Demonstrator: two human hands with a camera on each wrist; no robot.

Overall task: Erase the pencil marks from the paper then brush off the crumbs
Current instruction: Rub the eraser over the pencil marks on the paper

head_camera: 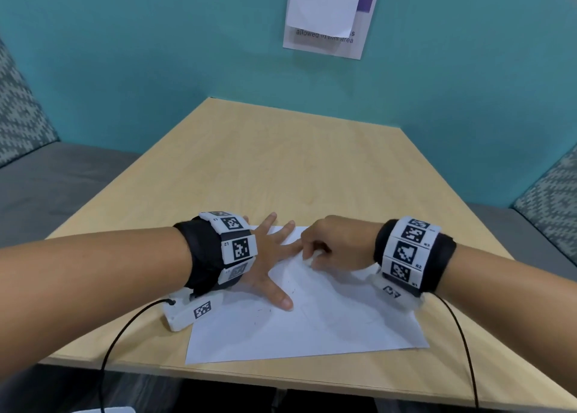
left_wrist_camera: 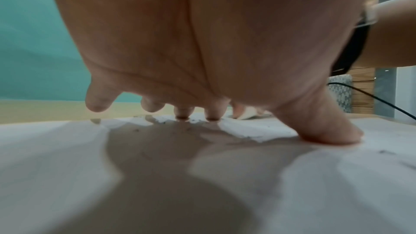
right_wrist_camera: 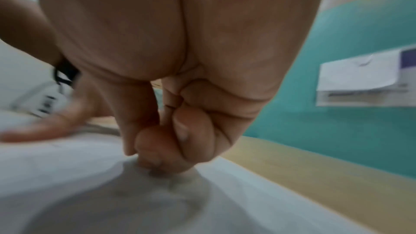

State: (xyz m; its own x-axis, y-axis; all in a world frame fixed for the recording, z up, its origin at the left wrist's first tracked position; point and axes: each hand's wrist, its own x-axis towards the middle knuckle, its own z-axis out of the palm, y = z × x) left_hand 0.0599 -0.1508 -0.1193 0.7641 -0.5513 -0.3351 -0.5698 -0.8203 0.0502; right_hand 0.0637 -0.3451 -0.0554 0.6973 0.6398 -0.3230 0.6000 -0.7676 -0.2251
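Paper (head_camera: pixel 312 319) near table's (head_camera: pixel 281 163) front edge.

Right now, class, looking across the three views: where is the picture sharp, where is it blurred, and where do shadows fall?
Head view: mostly sharp, edges bowed by the wide lens. Left wrist view: the left hand casts a broad dark shadow on the paper, whose near part is soft. Right wrist view: smeared throughout; the right hand curls down onto the paper, shadow beneath, and what it holds cannot be told.

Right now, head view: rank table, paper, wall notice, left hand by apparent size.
1. Table
2. Paper
3. Wall notice
4. Left hand, fingers spread flat on the paper

The notice is farther away, so its rank is apparent only.
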